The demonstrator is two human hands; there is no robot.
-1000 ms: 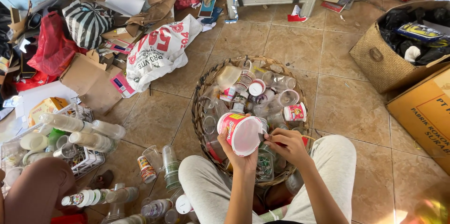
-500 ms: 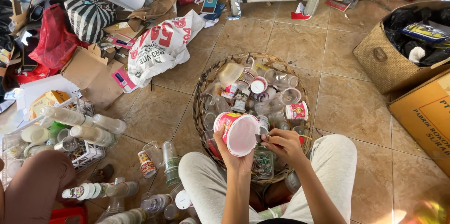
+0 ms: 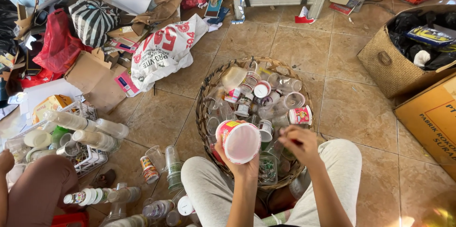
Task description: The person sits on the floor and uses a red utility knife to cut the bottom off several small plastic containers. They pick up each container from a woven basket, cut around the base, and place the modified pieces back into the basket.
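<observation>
Left hand holds a pink cup up, its mouth tipped toward the right hand.

The left hand (image 3: 236,160) has its fingers wrapped around the back of the pink cup (image 3: 239,141), whose pale sealed top faces up and to the right. The right hand (image 3: 299,142) sits just beside the rim on that side, fingers pinched narrow; whether they grip anything I cannot tell. Both hover above the near rim of the wicker basket (image 3: 211,82) of cups, between the person's knees.
</observation>
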